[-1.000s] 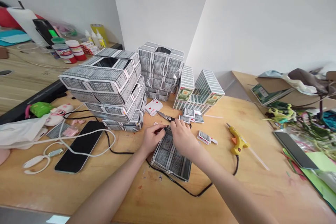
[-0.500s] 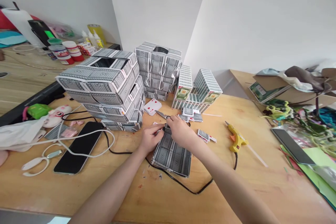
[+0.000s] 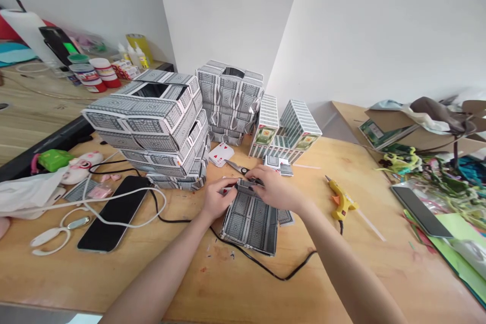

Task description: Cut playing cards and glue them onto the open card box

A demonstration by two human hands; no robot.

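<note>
Located just below centre of frame: shallow open playing-card tray [image 3: 248, 224], flat on wooden tabletop [image 3: 228, 296]. Clamped at far left corner between thumb and fingers of left hand [image 3: 217, 200]; gripped along far wall with right hand [image 3: 276, 187], thumb to inner face. Firmness of either grip: cannot tell. Held at two neighbouring spots, presumably to brace thin card wall upright. Placed just beyond tray, partly hidden by right hand: scissors [image 3: 238, 166], probably for short reach. Laid near scissors: face-up hearts cards [image 3: 220, 154], likely handy there too. Resting at right of frame: yellow hot-glue gun [image 3: 344, 205], nozzle toward back of table, likely to spare forearms. Stacked left of centre: card-covered boxes [image 3: 144, 121], presumably clear of working spot. Looped before tray: black cord [image 3: 261, 269], partly hidden by right forearm.
</note>
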